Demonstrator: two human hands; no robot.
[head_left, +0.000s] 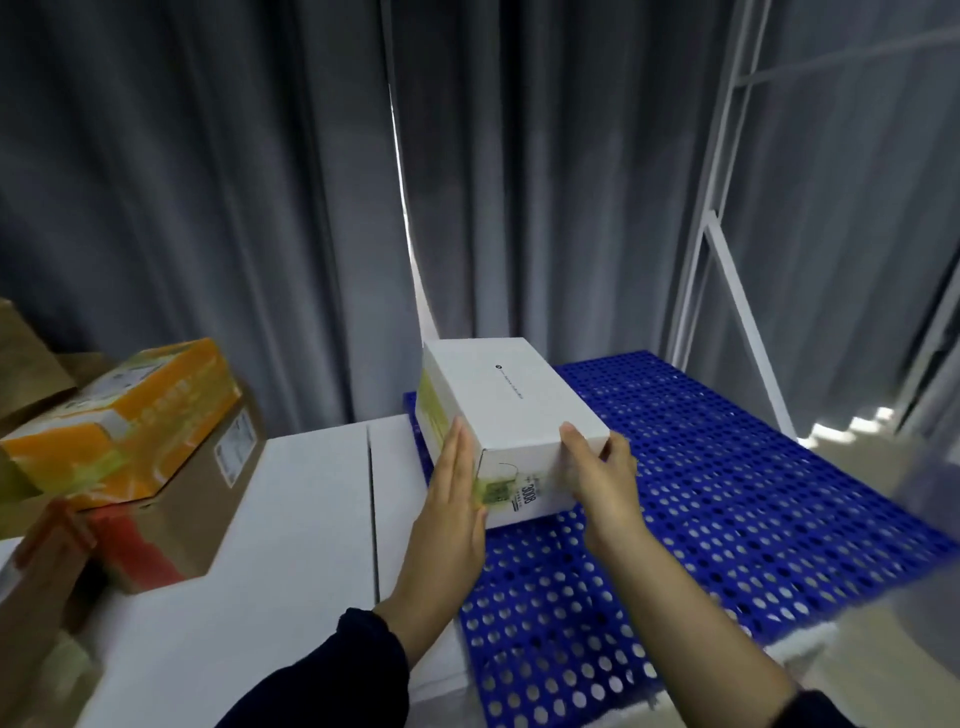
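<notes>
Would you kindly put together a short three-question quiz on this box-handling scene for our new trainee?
1. True or false: both hands touch the white box.
2. Which hand lies flat, fingers straight, against the box's side? A) left hand B) right hand C) neither
3. Fill in: the orange box sits on a ___ cardboard box.
Key: 1 true; 2 A; 3 brown.

Two hands (451, 512) (605, 480), one small white box (511, 395), one orange box (135, 415), one blue pallet (727, 493)
</notes>
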